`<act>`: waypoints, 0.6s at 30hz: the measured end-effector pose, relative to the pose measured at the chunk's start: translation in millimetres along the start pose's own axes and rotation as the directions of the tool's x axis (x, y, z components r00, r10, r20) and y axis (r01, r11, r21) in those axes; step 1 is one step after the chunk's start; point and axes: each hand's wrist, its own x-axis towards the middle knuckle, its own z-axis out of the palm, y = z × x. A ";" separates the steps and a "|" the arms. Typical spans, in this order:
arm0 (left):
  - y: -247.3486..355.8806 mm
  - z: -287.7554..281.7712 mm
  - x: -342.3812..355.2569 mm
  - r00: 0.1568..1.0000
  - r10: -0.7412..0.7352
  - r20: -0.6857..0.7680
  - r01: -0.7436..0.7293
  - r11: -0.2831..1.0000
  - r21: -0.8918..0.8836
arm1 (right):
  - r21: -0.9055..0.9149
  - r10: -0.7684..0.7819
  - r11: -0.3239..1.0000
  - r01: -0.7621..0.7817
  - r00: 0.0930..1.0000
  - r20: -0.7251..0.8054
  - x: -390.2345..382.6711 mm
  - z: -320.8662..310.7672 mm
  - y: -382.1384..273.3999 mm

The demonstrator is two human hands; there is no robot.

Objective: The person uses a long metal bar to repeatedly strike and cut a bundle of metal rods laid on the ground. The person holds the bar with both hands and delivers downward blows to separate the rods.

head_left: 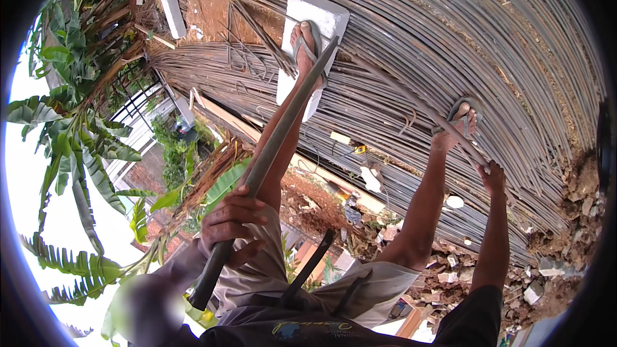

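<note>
My left hand [232, 226] is closed around the lower part of a long dark metal pipe [276, 135], which slants up and away to the right. The pipe's far end reaches a white block [324, 9] where my left foot, in a flip-flop [310, 42], stands. My right hand [492, 178] grips the near end of a brown steel bar [411, 97]. This bar runs up and left, passing over my right foot [464, 119] toward the pipe's far end. Whether bar and pipe touch there I cannot tell.
Many long steel rods [418, 19] lie side by side underfoot. Short bent rods [247, 58] rest near the white block. A yellow tape measure [359, 150] lies among the rods. Rubble [559, 244] borders the right, and banana plants [83, 154] stand on the left.
</note>
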 end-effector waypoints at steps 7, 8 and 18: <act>16.3 -13.6 3.0 0.998 0.023 0.055 -0.021 0.999 -0.037 | 0.088 0.035 0.995 -0.042 0.997 0.073 -3.3 2.4 -38.0; 20.1 -16.5 1.7 0.998 0.037 0.056 -0.034 0.998 -0.048 | 0.104 0.045 0.993 -0.054 0.995 0.085 -4.5 0.7 -40.8; 6.3 -5.0 8.4 0.923 0.365 -0.124 -0.383 0.903 -0.194 | 0.245 0.215 0.930 -0.273 0.947 0.241 -39.6 -35.9 -71.0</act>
